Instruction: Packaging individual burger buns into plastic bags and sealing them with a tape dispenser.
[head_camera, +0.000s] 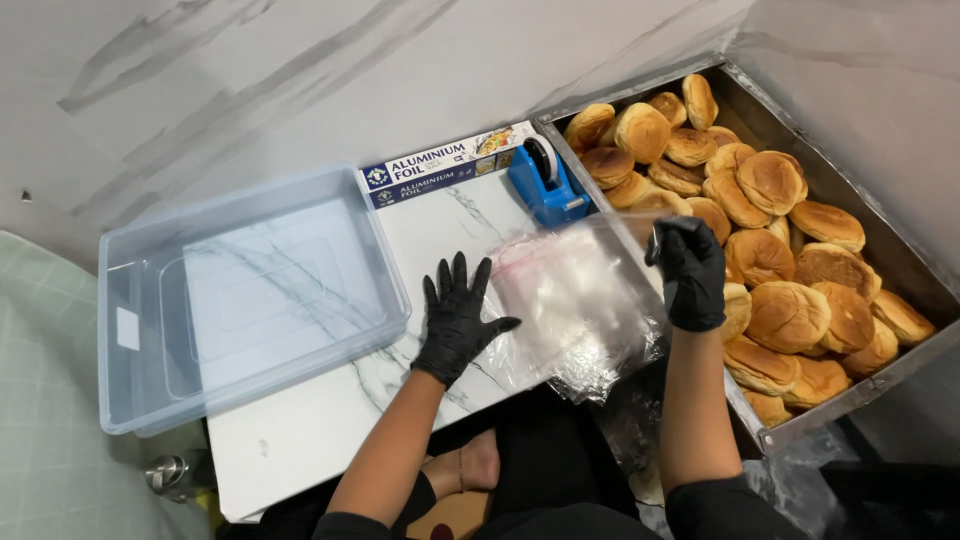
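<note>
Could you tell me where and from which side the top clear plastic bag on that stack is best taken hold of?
Probably at its far right corner, from above: the right hand already pinches that raised edge there, while the left hand lies flat on the stack of clear bags, holding the rest down.

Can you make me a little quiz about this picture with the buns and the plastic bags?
1. True or false: the clear plastic tub is full of buns.
2. What does the right hand pinch? A) a bun B) the top clear plastic bag C) the foil box
3. What blue thing stands beside the aluminium foil box?

Key:
1. False; the tub holds nothing, and the buns lie in the metal tray.
2. B; the left hand lies flat at the edge of the stack of bags.
3. The tape dispenser.
</note>
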